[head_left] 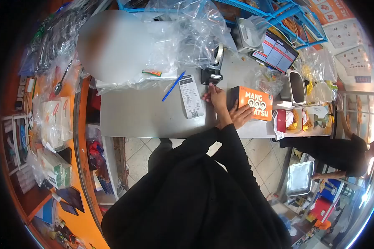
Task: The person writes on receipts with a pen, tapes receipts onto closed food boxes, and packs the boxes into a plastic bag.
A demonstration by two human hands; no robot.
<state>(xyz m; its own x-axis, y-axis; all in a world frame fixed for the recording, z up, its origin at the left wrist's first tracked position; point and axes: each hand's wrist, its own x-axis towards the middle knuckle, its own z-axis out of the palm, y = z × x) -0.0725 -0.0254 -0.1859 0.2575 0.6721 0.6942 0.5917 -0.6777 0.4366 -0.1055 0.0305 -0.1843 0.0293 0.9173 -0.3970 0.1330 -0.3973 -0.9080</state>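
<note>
1. Orange card met the left hand: its fingers lay extended and slightly spread on the lettered face of the takeaway box, not wrapped round it.
2. The right hand was curled, thumb and fingertips at the lower edge of the black tape dispenser; whether they pinched tape, I could not tell.
3. The box sat right of centre in the frame, on the grey counter. It looked stiff, thin-walled and probably light, contents hidden; opposite side walls seemed the safest hold, since pressing a broad face could dent it.
4. The dispenser looked heavier, best steadied by its base.
5. Near the frame's centre lay a printed receipt and a blue pen.
</note>
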